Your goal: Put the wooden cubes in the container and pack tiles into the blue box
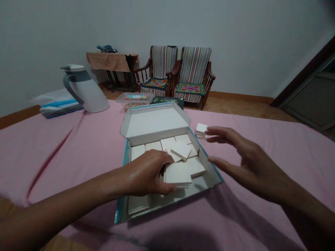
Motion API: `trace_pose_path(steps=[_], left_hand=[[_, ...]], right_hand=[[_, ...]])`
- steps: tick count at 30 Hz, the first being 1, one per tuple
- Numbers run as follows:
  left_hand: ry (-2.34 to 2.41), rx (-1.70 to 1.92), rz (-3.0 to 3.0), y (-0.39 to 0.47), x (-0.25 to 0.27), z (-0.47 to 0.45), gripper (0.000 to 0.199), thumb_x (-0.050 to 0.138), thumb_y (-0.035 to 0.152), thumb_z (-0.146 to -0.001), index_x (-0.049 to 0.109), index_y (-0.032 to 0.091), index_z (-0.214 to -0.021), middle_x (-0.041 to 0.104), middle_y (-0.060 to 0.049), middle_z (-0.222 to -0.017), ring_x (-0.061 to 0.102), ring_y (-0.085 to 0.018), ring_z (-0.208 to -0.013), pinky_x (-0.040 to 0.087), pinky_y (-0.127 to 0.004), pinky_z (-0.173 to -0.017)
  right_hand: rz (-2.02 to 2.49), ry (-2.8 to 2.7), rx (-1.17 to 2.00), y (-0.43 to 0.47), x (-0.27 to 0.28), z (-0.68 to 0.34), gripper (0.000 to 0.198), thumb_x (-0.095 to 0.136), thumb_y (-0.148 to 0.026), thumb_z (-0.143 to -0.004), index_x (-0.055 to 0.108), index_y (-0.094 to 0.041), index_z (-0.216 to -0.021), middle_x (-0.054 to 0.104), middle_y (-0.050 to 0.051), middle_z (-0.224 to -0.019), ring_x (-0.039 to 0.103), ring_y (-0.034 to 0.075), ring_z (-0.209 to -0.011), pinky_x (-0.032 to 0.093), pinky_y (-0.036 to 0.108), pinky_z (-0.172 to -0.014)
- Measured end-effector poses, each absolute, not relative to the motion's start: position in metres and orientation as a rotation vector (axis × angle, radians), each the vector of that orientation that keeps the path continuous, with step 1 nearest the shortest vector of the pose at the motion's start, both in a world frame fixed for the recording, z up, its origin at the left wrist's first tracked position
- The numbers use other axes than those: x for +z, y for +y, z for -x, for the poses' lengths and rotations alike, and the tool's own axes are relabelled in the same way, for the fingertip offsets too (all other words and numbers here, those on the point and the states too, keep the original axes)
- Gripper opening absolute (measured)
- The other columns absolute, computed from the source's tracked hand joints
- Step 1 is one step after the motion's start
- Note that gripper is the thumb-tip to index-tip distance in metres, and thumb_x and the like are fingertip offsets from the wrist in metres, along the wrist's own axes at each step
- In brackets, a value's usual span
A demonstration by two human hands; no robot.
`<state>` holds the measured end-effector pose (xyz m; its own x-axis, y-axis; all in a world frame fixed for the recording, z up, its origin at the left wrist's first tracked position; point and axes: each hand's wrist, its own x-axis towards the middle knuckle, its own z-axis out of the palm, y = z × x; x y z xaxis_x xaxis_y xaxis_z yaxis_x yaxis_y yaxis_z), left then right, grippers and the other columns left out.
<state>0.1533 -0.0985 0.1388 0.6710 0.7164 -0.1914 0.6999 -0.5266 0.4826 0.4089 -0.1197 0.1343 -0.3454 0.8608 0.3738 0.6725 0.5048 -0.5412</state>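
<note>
An open cardboard box (206, 181) with blue edges lies on the pink cloth, its white lid (154, 120) folded back. White square tiles (167, 143) fill much of it in stacks, some lying loose and askew. Over the near part of the box, my left hand (149, 172) grips a short stack of white square tiles (178, 173) between thumb and fingers. To the right of the box, my right hand (243, 160) is open, thumb and fingers apart. Its fingertips are beside a small stack of white tiles (201, 129) on the cloth; contact is unclear.
A grey-white jug (90, 92) and a blue plastic package (61, 107) stand at the left on the pink-covered table (261, 129). Behind the lid are a clear plastic container (134, 101) and a dark box (170, 101). Two wooden chairs (192, 73) stand against the wall.
</note>
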Motion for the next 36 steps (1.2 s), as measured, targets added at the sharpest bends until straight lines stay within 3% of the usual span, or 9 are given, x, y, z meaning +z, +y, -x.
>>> trace_pose_path(steps=[4, 14, 21, 29, 36], left_hand=[[1.035, -0.195, -2.022, -0.095, 0.138, -0.137, 0.028, 0.071, 0.038, -0.067, 0.067, 0.016, -0.083, 0.062, 0.001, -0.066, 0.054, -0.012, -0.058, 0.036, -0.020, -0.050], [0.940, -0.426, -1.480, -0.081, 0.128, -0.142, 0.030, 0.071, 0.045, -0.067, 0.067, 0.016, -0.071, 0.061, 0.001, -0.061, 0.054, -0.010, -0.056, 0.047, -0.023, -0.059], [1.078, -0.444, -1.792, -0.091, 0.136, -0.146, 0.029, 0.069, 0.043, -0.068, 0.071, 0.017, -0.079, 0.066, -0.001, -0.068, 0.055, -0.013, -0.059, 0.040, -0.021, -0.051], [1.056, -0.239, -1.901, -0.088, 0.156, -0.131, 0.032, 0.064, 0.045, -0.072, 0.068, 0.016, -0.087, 0.066, 0.000, -0.071, 0.057, -0.013, -0.063, 0.039, -0.019, -0.053], [1.570, 0.034, -2.469, -0.051, 0.152, -0.098, 0.029, 0.060, 0.044, -0.075, 0.062, 0.015, -0.078, 0.059, 0.000, -0.065, 0.052, -0.013, -0.058, 0.033, -0.022, -0.054]], right_hand=[[1.487, -1.820, 0.507, -0.122, 0.110, -0.447, 0.043, 0.059, -0.043, -0.083, 0.052, -0.023, -0.120, 0.063, 0.011, -0.115, 0.065, 0.025, -0.097, 0.055, 0.039, -0.082], [1.521, -1.612, 0.749, -0.126, 0.070, -0.462, 0.046, 0.062, -0.047, -0.080, 0.055, -0.021, -0.118, 0.066, 0.012, -0.112, 0.067, 0.024, -0.093, 0.057, 0.036, -0.078], [1.484, -1.594, 0.871, -0.126, 0.059, -0.456, 0.042, 0.060, -0.046, -0.081, 0.056, -0.020, -0.115, 0.064, 0.013, -0.116, 0.068, 0.023, -0.091, 0.058, 0.035, -0.077], [1.480, -1.569, 0.972, -0.127, 0.049, -0.457, 0.043, 0.061, -0.048, -0.081, 0.057, -0.022, -0.114, 0.064, 0.012, -0.115, 0.067, 0.024, -0.093, 0.056, 0.036, -0.080], [1.504, -1.477, 1.017, -0.121, 0.035, -0.457, 0.046, 0.062, -0.053, -0.078, 0.059, -0.020, -0.110, 0.070, 0.012, -0.104, 0.068, 0.025, -0.092, 0.056, 0.039, -0.083]])
